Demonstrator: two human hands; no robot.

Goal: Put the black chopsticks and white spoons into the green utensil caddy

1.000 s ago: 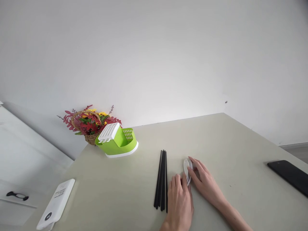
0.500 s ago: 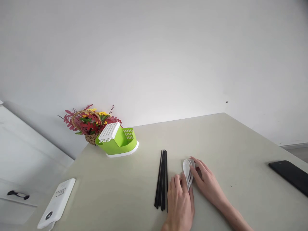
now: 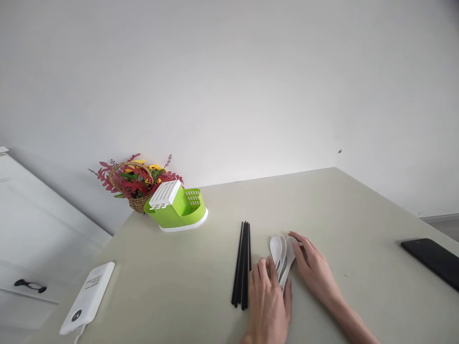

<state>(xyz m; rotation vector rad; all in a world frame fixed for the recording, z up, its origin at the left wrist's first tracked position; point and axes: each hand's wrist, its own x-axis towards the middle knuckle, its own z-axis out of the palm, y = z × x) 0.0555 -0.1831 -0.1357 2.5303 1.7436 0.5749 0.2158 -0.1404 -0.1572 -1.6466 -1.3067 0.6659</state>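
Note:
Three white spoons show on the table, lying close together with their bowls fanned apart and pointing away from me. My left hand is closed around the lower handles, its thumb on the right side and its fingertips on the left; the handle ends are partly hidden. My right hand has its thumb and fingers around the bowl of the rightmost spoon. Just left of my left hand lies a bundle of several black chopsticks, roughly parallel on the table.
A green and white utensil holder stands at the back left, before a woven basket of artificial flowers. A white device with a cable lies at the left edge, a black phone at the right. The wall borders the table's back.
The spoon bowls have spread apart, with the rightmost one shifted right along with my right hand. My left hand stays at the handles. The view has shifted slightly.

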